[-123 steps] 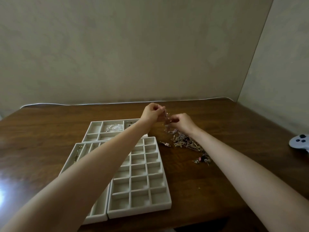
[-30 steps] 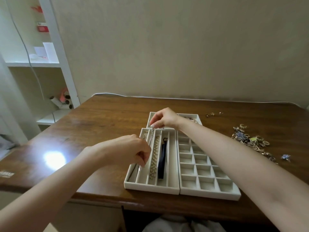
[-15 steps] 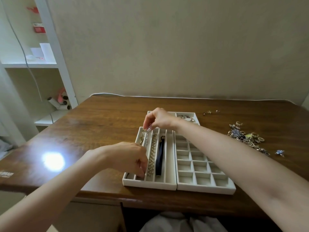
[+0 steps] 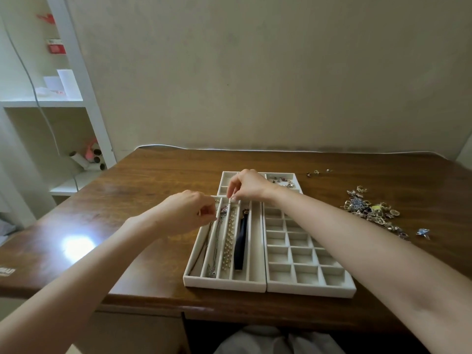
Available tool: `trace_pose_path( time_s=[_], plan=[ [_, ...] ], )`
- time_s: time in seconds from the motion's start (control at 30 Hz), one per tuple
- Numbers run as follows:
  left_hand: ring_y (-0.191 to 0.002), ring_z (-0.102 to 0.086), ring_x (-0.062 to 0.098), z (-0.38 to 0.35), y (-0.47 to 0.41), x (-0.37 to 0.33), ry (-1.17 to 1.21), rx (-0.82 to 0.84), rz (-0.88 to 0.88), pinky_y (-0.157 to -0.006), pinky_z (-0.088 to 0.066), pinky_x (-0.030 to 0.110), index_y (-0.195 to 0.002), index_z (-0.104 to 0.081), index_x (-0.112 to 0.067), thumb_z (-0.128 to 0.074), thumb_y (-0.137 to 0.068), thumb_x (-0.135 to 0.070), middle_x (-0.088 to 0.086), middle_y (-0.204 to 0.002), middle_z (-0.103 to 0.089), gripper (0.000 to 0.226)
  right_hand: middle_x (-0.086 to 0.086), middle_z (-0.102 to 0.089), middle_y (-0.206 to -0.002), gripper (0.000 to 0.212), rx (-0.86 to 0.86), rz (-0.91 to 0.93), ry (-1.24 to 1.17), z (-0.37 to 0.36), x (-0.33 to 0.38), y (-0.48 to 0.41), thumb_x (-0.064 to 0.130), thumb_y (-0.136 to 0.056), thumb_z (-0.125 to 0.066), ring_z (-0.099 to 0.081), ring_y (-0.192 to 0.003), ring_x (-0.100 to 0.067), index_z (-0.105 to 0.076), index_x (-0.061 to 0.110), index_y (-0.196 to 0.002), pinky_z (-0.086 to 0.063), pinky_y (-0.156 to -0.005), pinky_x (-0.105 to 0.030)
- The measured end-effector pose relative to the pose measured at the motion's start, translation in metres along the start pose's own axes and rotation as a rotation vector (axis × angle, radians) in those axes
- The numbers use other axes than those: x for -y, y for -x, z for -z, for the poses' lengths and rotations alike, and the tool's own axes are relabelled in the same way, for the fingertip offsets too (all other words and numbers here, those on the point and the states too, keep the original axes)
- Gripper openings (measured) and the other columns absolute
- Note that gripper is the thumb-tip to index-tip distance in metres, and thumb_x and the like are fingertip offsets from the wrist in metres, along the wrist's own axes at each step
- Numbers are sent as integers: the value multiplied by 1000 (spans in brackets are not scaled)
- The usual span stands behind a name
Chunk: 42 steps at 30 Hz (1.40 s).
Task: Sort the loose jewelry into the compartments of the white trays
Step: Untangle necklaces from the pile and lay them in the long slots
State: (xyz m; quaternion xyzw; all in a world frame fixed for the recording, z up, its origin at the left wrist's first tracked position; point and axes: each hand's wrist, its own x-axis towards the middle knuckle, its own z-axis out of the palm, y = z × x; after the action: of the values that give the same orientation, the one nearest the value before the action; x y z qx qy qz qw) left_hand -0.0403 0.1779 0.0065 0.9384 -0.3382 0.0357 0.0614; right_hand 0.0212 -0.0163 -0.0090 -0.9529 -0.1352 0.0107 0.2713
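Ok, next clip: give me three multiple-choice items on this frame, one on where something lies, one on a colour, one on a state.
1. Where does the loose jewelry heap lie?
A. In a long slot of a tray
B. On the table, right of the grid tray
C. On the white shelf

2. What colour is the band in the slot beside the pearl strand?
A. Dark blue
B. Red
C. Yellow

3. How do the grid tray's visible compartments look?
A. Packed with rings
B. Covered by a lid
C. Bare

Answers:
1 B, the heap sits on the wood past the grid tray's right wall.
2 A, the band reads dark blue against the white lining.
3 C, only pale lining shows in them.
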Motion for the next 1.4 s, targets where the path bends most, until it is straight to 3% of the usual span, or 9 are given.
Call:
trace_pose_path(
  time_s=[0.13, 0.23, 0.43, 0.77, 0.9, 1.07, 1.2, 1.4],
  plan=[
    [-88, -45, 10, -13, -10, 0, -26, -26, 44, -75, -43, 24, -110, -61, -26, -52, -91, -33, -8, -93, -45, 22, 3, -72, -86, 11, -29, -75, 117, -11, -4, 0, 22, -72, -80, -66, -84, -12, -74, 20, -81, -55, -79, -32],
    [-106, -41, 19, -25, -21, 0, -99, 25, 61, -88, -42, 31, -128, -52, -29, -45, -95, -33, 2, -107, -42, 34, 3, -73, -87, 11, -64, -106, 143, -15, -2, -2, 24, -71, -81, -65, -86, -12, -77, 21, -80, -54, -78, -31],
    [-126, -26, 28, -37, -34, 1, -208, 102, 104, -102, -30, 38, -133, -47, -29, -29, -99, -32, 7, -139, -28, 38, 1, -74, -87, 7, -67, -156, 55, -17, -3, -1, 16, -74, -76, -66, -88, -14, -77, 17, -81, -54, -82, -33],
    [-126, -24, 27, -40, -34, 1, -189, 95, 91, -102, -27, 37, -132, -49, -32, -30, -99, -30, 5, -140, -28, 38, 7, -69, -79, 7, -95, -125, 45, -22, -3, 6, 19, -74, -69, -63, -80, -11, -73, 25, -76, -50, -69, -25],
    [-127, -23, 27, -39, -35, 2, -191, 104, 90, -104, -27, 37, -132, -49, -31, -31, -99, -30, 5, -140, -27, 38, 4, -70, -81, 5, -96, -104, 15, -17, -4, 6, 19, -74, -69, -64, -81, -13, -72, 22, -77, -54, -76, -32],
    [-127, -24, 27, -39, -36, 2, -197, 110, 85, -104, -28, 37, -130, -51, -29, -31, -99, -31, 6, -140, -27, 37, 11, -55, -70, 6, -152, 32, 121, -17, 5, 6, 22, -82, -64, -55, -77, -14, -69, 24, -84, -42, -66, -26],
    [-123, -30, 26, -38, -37, 8, -122, -14, 98, -101, -30, 34, -129, -53, -25, -35, -98, -25, 5, -135, -35, 36, 16, -42, -61, 14, -207, 106, 151, -15, 7, 6, 19, -85, -60, -48, -74, -14, -70, 25, -93, -37, -66, -27],
    [-119, -33, 25, -36, -40, 12, -58, -84, 157, -99, -32, 33, -131, -47, -19, -38, -97, -22, 5, -132, -39, 36, 5, -61, -80, 17, -217, 45, 58, -5, -6, 12, 17, -85, -59, -57, -78, -13, -71, 21, -96, -46, -71, -28]
  ],
)
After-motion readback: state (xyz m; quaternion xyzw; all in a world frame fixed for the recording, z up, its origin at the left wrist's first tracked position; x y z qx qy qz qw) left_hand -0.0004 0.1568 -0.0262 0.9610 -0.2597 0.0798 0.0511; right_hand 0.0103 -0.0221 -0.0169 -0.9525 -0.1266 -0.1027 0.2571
